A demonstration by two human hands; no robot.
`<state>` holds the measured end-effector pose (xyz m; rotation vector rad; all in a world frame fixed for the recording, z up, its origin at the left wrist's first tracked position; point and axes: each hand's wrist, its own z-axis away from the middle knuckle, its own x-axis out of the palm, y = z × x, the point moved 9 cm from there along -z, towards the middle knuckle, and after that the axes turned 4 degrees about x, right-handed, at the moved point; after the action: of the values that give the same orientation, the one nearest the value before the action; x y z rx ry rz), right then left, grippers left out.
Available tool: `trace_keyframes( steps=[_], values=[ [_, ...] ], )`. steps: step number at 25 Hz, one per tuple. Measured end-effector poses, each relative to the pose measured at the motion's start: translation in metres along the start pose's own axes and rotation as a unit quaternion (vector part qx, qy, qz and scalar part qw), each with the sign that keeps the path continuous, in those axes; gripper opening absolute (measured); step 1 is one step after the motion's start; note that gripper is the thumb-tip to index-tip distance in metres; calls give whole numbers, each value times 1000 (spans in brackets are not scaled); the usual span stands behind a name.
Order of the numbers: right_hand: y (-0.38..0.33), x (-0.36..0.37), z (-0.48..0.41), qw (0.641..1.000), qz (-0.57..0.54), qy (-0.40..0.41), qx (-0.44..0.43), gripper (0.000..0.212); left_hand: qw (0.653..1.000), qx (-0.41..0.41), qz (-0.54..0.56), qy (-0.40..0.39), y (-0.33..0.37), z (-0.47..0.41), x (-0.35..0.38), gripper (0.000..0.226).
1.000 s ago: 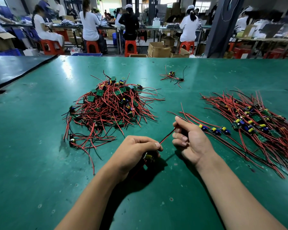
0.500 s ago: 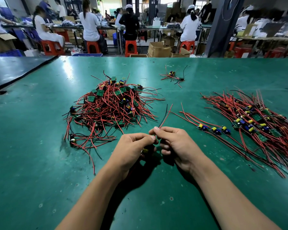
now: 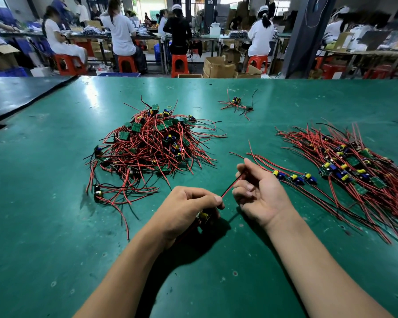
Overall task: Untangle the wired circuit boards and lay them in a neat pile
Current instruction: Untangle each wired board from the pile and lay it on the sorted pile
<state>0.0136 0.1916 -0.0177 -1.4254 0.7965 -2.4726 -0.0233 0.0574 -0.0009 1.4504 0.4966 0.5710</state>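
Green table (image 3: 55, 226): fills the frame from the lower edge up to the middle
Tangled heap (image 3: 152, 148): left of centre, a mound of small green circuit boards knotted in red and black leads, loose ends straggling toward the lower left
Left hand (image 3: 189, 210): just below centre, fingers curled round one circuit board (image 3: 203, 216), thumb and forefinger nipping its lead where it comes out
Red wire (image 3: 231, 185): runs taut, up and to the right, from the left hand to the right
Right hand (image 3: 260, 191): right of centre, palm up, fingers folded over the far end of that wire, thumb on top
Stray cluster (image 3: 238, 104): upper centre, a few boards and leads lying well apart from the rest
Row of three boards (image 3: 293, 177): just right of the right hand, side by side, leads parallel
Sorted pile (image 3: 354, 166): far right, boards bunched together, wires combed one way
Step in hand: probably straightening the lead of one freed board before laying it down
Next move: likely carry it right and set it beside the row, leads in line
Hard to make out: the held board is mostly hidden under the fingers, only a yellow part shows; the sorted pile is cut off at the right edge; whether a black lead lies alongside the red cannot be told
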Motion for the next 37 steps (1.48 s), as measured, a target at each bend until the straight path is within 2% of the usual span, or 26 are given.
trace_keyframes(
  steps=[3,7,9,13,16,19,21,22,24,25,26,29,30,32,33,34,36,37],
  values=[
    [2,0,0,999,-25,-11,20,46,1000,-9,7,-10,-3,-1,0,16],
    [-3,-2,1,995,93,13,-39,34,1000,-10,17,23,-5,-2,-7,20],
    [-6,-5,2,987,142,41,-66,40,997,-8,53,60,-5,-4,-11,21],
    [-10,-9,2,978,173,70,-92,55,978,-37,171,116,-7,-9,-20,56],
    [-11,-9,1,974,191,66,-101,51,966,-49,229,107,-8,-12,-20,74],
    [-11,-5,3,956,252,54,-138,43,966,-49,232,100,-10,-13,-20,81],
    [-9,7,9,914,360,23,-187,34,972,-43,208,95,-10,-15,-20,82],
    [-4,16,13,871,442,4,-215,31,976,-38,197,86,-9,-15,-18,82],
    [8,31,18,752,595,-13,-284,37,979,-27,190,69,-6,-14,-14,79],
    [8,35,21,703,634,2,-322,40,980,-24,188,65,-5,-14,-12,77],
    [3,37,24,679,645,24,-350,40,981,-23,180,67,-6,-13,-12,75],
    [-28,18,23,662,654,124,-344,35,985,-28,141,98,-10,-15,-18,73],
    [-39,8,21,639,677,167,-324,35,985,-29,133,102,-10,-15,-19,71],
    [-53,-4,25,544,747,249,-290,40,984,-31,133,113,-11,-14,-22,66],
    [-54,-2,29,511,762,264,-297,43,983,-33,136,120,-11,-15,-23,63],
    [-50,5,31,509,757,252,-322,45,981,-34,144,128,-12,-15,-23,59],
    [-32,24,34,567,724,155,-361,40,974,-31,168,151,-13,-15,-25,50],
    [-17,32,31,591,719,96,-354,35,970,-18,174,169,-12,-15,-28,43]
  ],
)
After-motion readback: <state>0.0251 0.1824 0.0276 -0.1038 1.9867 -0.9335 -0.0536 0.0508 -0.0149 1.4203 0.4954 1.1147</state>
